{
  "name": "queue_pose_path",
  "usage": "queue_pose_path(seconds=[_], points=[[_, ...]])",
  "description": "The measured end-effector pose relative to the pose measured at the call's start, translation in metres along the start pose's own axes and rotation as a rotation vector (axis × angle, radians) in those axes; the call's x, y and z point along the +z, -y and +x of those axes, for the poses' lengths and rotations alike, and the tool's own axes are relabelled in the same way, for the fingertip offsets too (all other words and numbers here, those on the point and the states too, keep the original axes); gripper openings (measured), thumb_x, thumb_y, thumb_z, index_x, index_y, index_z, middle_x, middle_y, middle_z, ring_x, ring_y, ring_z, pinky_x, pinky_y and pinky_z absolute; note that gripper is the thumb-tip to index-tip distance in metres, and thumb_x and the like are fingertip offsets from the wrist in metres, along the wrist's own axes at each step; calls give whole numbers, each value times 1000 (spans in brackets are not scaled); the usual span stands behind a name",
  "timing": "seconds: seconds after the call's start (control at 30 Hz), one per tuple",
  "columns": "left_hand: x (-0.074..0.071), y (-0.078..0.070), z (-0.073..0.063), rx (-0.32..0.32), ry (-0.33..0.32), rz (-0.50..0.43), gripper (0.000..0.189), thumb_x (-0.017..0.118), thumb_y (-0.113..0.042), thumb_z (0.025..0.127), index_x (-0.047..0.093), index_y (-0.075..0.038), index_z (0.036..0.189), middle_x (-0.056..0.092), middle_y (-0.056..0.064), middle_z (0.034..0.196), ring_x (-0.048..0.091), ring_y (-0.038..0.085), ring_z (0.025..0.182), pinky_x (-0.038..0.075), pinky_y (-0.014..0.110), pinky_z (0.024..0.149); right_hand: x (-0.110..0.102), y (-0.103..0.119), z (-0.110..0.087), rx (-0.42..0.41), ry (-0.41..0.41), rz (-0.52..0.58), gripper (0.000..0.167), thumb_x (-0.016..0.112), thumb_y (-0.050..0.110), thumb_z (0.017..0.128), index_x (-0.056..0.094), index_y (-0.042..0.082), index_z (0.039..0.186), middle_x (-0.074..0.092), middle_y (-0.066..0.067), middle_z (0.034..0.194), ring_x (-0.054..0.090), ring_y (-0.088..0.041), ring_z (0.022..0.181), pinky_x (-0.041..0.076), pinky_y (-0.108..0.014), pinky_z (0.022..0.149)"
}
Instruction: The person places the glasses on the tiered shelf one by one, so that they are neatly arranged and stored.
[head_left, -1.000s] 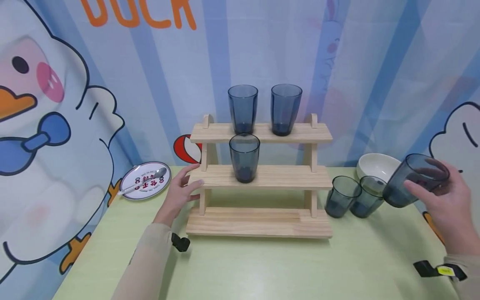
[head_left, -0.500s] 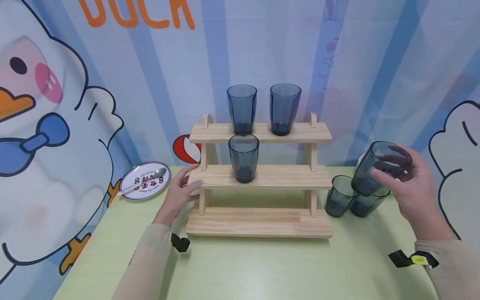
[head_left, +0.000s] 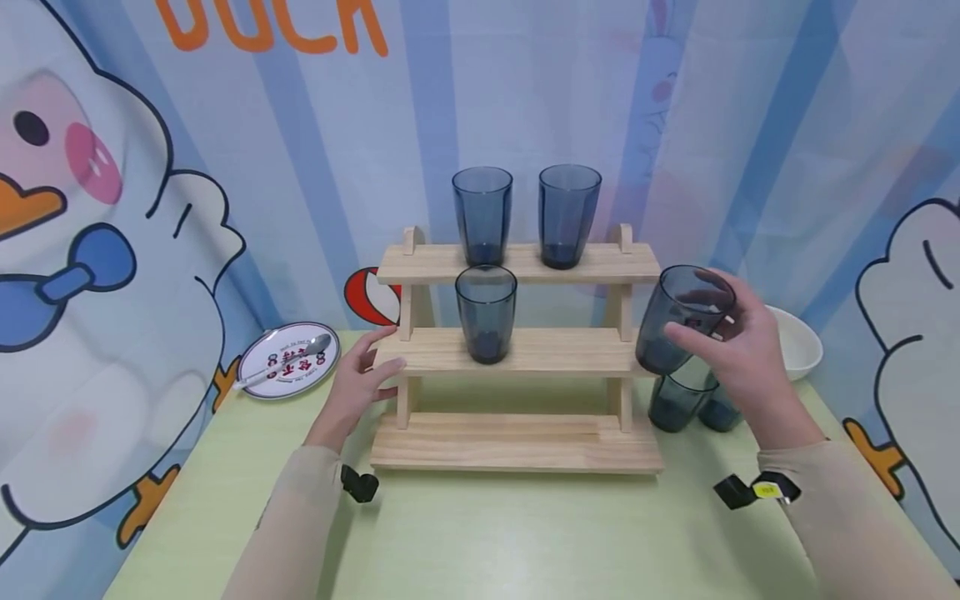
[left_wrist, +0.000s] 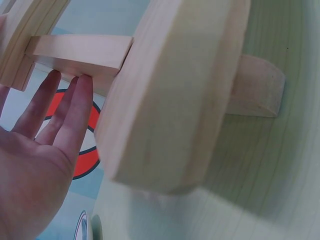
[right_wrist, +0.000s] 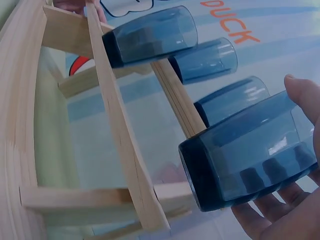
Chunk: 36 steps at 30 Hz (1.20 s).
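My right hand (head_left: 750,362) grips a blue-grey glass tumbler (head_left: 678,321), held tilted off the right end of the middle board. My left hand (head_left: 356,387) rests against the left side of a three-tier wooden shelf (head_left: 555,354). In the left wrist view, its fairly straight fingers (left_wrist: 72,117) touch an upright, and its thumb is mostly out of frame. Two tumblers, a left one (head_left: 482,217) and a right one (head_left: 568,217), stand upright on the top board. Another tumbler (head_left: 486,315) stands left of centre on the middle board.
Right of the shelf, two more tumblers, one nearer (head_left: 671,407) and one partly hidden (head_left: 720,412), stand on the pale green table (head_left: 495,533). Behind my right hand is a white bowl (head_left: 798,342). A patterned plate (head_left: 255,354) carrying a spoon (head_left: 318,344) lies far left.
My right hand has carried its tumbler leftward and slightly up, past the tumblers on the table to the shelf's right end. My left hand stays in place.
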<state>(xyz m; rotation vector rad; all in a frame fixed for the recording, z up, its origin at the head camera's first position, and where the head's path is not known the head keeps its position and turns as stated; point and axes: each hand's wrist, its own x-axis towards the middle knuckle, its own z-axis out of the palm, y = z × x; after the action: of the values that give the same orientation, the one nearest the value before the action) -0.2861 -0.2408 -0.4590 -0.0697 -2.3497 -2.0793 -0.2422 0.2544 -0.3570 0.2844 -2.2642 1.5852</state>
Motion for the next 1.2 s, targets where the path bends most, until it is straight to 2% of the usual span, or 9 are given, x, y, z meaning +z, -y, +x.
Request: queue_pose_path(seconds=[0.3,0.43,0.6,0.87,1.03,1.2], points=[[0,-1,0,-12,5,9,63,71,-25,102,45,-26,160,50,18,154,54,41,134,57,59,97,37,12,14,57,70,104,74,83,21,92,48,29,157,57,0,139,63,-14,114,57,-18,85],[0,-2,-1,-12,3,9,62,71,-25,102,46,-28,159,50,18,154,54,41,134,57,59,97,52,14,20,40,96,142,74,84,19,91,50,27,156,58,-3,140,65,-14,115,58,-20,86],[1,-2,0,-10,4,8,63,71,-25,102,45,-26,159,51,18,153,55,40,133,57,59,97,68,15,26,33,125,144,75,86,22,90,50,26,156,59,-5,139,64,-18,119,58,-22,90],[0,-1,0,1,0,6,61,71,-25,102,47,-28,158,52,17,152,56,39,132,58,58,97,90,15,32,66,176,185,77,88,25,88,50,27,155,58,-7,141,64,-25,121,60,-26,88],[0,-1,-1,5,3,4,60,72,-26,101,49,-31,156,52,17,151,57,38,131,59,57,96,99,11,34,51,184,157,80,88,24,88,48,22,157,59,-9,140,63,-24,120,58,-24,91],[-1,0,0,5,0,-2,61,73,-24,101,49,-30,157,53,17,150,57,38,130,60,57,94,103,10,35,57,195,152,81,87,26,88,47,23,158,58,-7,142,61,-25,123,56,-26,95]])
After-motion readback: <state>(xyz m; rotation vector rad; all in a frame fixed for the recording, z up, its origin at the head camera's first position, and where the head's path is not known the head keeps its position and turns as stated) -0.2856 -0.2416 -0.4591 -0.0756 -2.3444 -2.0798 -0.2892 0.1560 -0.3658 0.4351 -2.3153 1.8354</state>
